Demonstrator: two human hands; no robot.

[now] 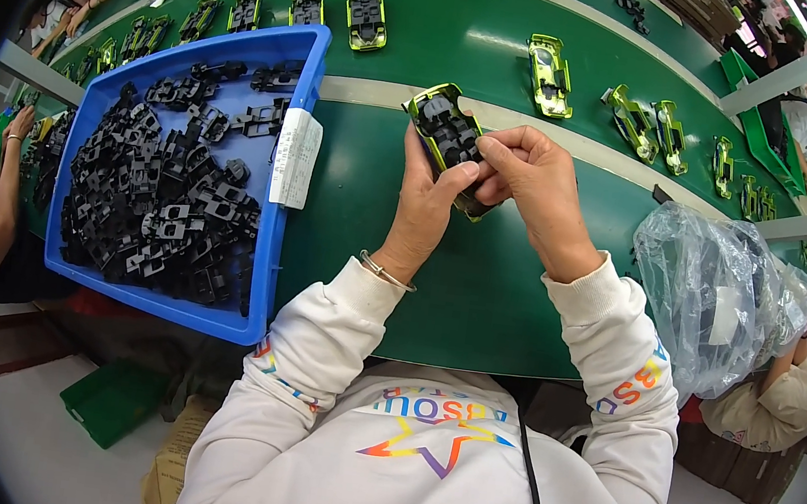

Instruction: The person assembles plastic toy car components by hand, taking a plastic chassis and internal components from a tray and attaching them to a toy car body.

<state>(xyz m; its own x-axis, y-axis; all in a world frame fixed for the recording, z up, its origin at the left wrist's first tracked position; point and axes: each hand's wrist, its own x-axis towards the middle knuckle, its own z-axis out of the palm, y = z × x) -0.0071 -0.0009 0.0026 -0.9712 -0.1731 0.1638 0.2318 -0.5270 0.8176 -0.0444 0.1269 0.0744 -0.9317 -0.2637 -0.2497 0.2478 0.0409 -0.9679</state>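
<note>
A yellow-green toy car body with a black interior piece in it [444,122] is held tilted above the green table. My left hand [423,204] grips it from the near left side, with the thumb lying along the piece. At its near right end my right hand [543,184] has thumb and fingertips pinched on the black part and the shell's edge. What lies under those fingertips is hidden. To the left stands a blue plastic tray [269,236] heaped with loose black car interior pieces [165,182].
Beyond a pale rail, a green belt [449,41] carries several toy car bodies; left ones have black interiors, right ones [549,76] look bare inside. A clear plastic bag [712,280] lies at the table's right. Co-workers sit on both sides. A green bin [115,403] is below left.
</note>
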